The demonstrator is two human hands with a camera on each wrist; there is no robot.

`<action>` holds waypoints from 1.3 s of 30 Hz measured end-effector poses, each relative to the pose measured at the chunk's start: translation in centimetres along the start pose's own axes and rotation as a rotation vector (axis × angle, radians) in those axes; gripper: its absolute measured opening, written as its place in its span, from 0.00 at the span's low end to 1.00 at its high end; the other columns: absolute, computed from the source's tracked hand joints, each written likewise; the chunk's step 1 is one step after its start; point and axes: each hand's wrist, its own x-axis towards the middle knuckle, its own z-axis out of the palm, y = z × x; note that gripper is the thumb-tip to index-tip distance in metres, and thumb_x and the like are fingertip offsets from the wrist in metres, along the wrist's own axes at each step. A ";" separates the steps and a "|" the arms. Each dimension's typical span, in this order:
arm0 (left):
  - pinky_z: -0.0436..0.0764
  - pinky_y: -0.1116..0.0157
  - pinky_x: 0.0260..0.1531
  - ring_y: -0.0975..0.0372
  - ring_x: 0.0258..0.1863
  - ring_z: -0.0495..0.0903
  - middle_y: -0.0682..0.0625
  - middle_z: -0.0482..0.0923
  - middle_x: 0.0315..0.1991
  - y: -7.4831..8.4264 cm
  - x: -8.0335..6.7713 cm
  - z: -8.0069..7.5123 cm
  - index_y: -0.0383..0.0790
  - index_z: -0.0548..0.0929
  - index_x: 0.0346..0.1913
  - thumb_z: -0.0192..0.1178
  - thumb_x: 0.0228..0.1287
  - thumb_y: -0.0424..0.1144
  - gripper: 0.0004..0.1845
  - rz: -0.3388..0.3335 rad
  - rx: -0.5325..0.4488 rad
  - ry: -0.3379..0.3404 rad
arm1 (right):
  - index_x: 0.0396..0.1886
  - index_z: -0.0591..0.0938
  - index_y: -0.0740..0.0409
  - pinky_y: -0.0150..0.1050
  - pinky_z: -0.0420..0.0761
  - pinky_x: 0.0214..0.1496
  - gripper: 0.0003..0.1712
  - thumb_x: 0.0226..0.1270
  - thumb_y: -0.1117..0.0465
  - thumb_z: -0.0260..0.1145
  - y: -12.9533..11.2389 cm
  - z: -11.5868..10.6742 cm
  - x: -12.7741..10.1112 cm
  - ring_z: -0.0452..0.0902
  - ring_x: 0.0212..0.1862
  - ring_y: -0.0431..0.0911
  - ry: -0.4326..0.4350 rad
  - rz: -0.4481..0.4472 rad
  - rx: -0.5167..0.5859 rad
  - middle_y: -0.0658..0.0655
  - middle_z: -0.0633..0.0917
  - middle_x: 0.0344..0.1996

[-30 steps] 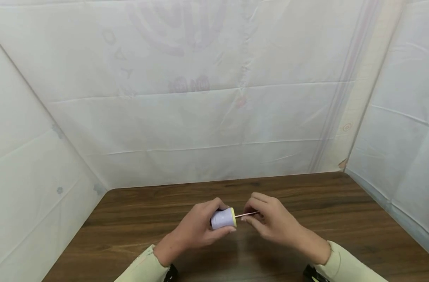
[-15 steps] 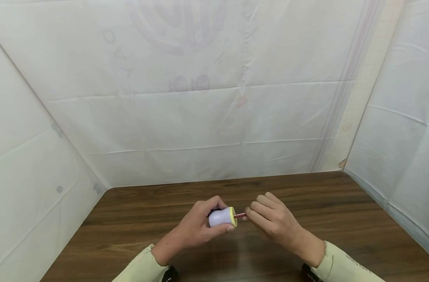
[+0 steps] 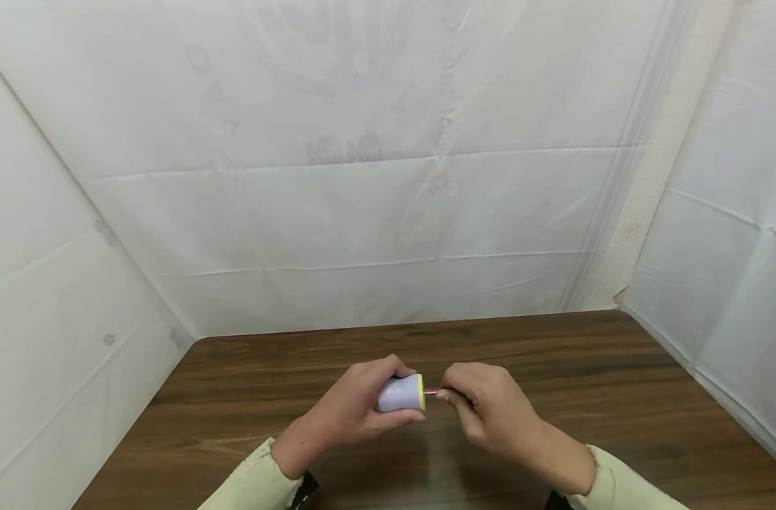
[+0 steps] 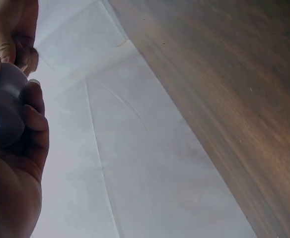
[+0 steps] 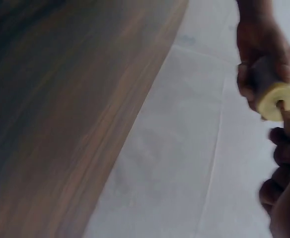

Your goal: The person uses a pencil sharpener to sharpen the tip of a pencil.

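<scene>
Over the table my left hand [image 3: 352,404] grips a lavender pencil sharpener [image 3: 399,394] with a yellow end, lying sideways, thumb below and fingers over the top. A thin reddish pencil [image 3: 430,391] runs into the hole in that yellow end. Just to the right, my right hand [image 3: 499,407] pinches the pencil close to the sharpener, hiding most of its length. The right wrist view shows the sharpener's round yellow face [image 5: 269,106] with the pencil in its central hole. In the left wrist view the sharpener [image 4: 8,106] sits in the curled fingers.
A dark wood-grain table [image 3: 248,397] spreads beneath both hands. White printed sheeting [image 3: 337,234] hangs behind its far edge, with more sheeting at the left [image 3: 50,340] and right [image 3: 738,283] sides.
The right hand has turned over and back at the pencil, knuckles rolling up and then down again. Less pencil shows between the hands than a second ago. The left hand stays nearly still.
</scene>
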 end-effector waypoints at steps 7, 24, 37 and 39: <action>0.78 0.79 0.34 0.71 0.34 0.78 0.53 0.83 0.45 0.3 -0.1 0.7 0.41 0.77 0.52 0.76 0.66 0.51 0.24 0.040 0.159 -0.049 | 0.27 0.81 0.61 0.31 0.65 0.23 0.16 0.79 0.61 0.66 0.1 -2.0 0.4 0.61 0.21 0.34 -0.363 0.629 0.512 0.43 0.70 0.19; 0.81 0.76 0.32 0.70 0.35 0.82 0.52 0.87 0.48 0.2 -0.3 0.7 0.46 0.77 0.49 0.78 0.64 0.50 0.23 -0.130 0.033 0.062 | 0.39 0.85 0.50 0.28 0.76 0.28 0.06 0.72 0.64 0.75 1.5 -1.1 0.1 0.73 0.28 0.33 -0.168 0.244 0.212 0.42 0.82 0.31; 0.84 0.69 0.27 0.69 0.31 0.82 0.54 0.86 0.43 0.5 0.0 0.5 0.50 0.75 0.48 0.78 0.65 0.45 0.19 -0.204 -0.171 0.041 | 0.28 0.82 0.61 0.29 0.59 0.25 0.19 0.84 0.63 0.58 0.9 -0.4 2.1 0.64 0.24 0.40 0.276 -0.535 -0.400 0.51 0.78 0.24; 0.83 0.70 0.27 0.70 0.31 0.82 0.53 0.86 0.44 0.5 -0.1 0.5 0.50 0.75 0.48 0.77 0.66 0.45 0.19 -0.187 -0.175 0.022 | 0.25 0.80 0.59 0.29 0.57 0.25 0.20 0.84 0.63 0.57 0.9 -0.2 2.0 0.62 0.23 0.39 0.272 -0.527 -0.385 0.50 0.75 0.22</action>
